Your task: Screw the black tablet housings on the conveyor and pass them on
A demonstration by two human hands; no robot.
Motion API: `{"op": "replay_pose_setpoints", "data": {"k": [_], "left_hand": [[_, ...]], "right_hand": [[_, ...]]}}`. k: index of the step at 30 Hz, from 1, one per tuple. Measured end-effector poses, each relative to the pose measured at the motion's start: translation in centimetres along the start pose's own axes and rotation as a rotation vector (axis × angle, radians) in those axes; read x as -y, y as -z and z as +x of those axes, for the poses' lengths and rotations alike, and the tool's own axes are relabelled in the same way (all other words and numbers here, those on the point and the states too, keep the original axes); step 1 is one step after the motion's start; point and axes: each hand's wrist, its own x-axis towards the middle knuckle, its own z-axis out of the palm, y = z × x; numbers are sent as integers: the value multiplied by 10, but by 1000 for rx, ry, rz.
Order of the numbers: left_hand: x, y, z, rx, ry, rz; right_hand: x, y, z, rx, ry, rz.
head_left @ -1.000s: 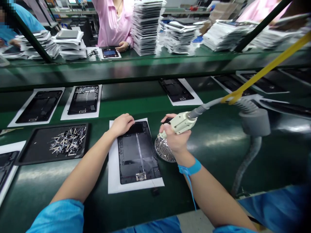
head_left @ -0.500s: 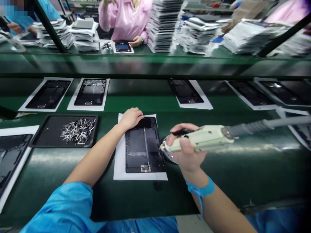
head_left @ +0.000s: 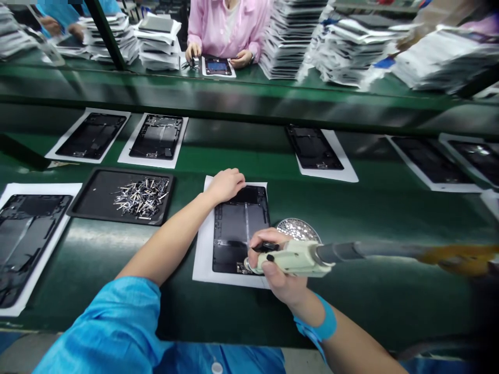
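A black tablet housing lies on a white sheet in front of me. My left hand rests on the housing's top edge with its fingers together, pressing on it. My right hand is wrapped round a pale green electric screwdriver, whose tip is over the small circuit board at the housing's lower edge. The tip's exact contact is hidden. Just beyond the tool is a round metal dish of small shiny parts, partly covered by it.
A black tray of small metal strips sits left. More housings on sheets lie at far left and along the back. Across a raised ledge, a person in pink works beside tall stacks.
My right hand has brought the screwdriver left and down from the metal dish to the housing's lower edge, uncovering more of the dish. My left hand stays at the top edge. The view has shifted.
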Motion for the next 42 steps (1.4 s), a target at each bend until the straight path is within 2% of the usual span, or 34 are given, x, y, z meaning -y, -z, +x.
{"op": "replay_pose_setpoints", "data": {"k": [5, 7, 9, 11, 13, 15, 17, 20, 23, 25, 27, 29, 33, 35, 38, 42], "left_hand": [[-3, 1, 1, 43, 11, 6], [-7, 5, -2, 54, 27, 35], [-12, 14, -10, 18, 75, 90], [-17, 27, -27, -35, 174, 173], [-24, 43, -51, -22, 320, 256], [-31, 58, -81, 89, 474, 308], [-41, 68, -111, 256, 580, 323], [-61, 69, -148, 433, 637, 323], [-81, 58, -166, 441, 645, 295], [-85, 51, -168, 405, 673, 277], [-79, 47, -164, 346, 709, 277], [-63, 49, -157, 262, 717, 269], [-21, 60, -129, 37, 606, 126], [0, 67, -104, -90, 574, 67], [28, 74, -57, -230, 631, 75], [56, 76, 0, -264, 723, 144]], "right_hand": [[4, -3, 2, 11, 55, -27], [6, -5, 3, 41, 57, -8], [6, -8, 3, 54, 46, 19], [4, -11, 2, 34, 38, 44], [1, -11, 3, 8, 36, 85], [1, -8, 5, -25, 29, 132], [4, 0, 9, -85, 11, 169], [14, 16, 17, -217, -15, 222], [20, 27, 23, -318, -20, 239], [20, 31, 26, -372, -10, 207], [17, 33, 27, -427, 0, 158], [13, 35, 27, -457, 2, 119], [8, 39, 27, -457, -11, 77], [7, 41, 27, -463, -7, 50], [7, 43, 27, -484, 12, 0], [9, 45, 29, -475, 50, -36]]}}
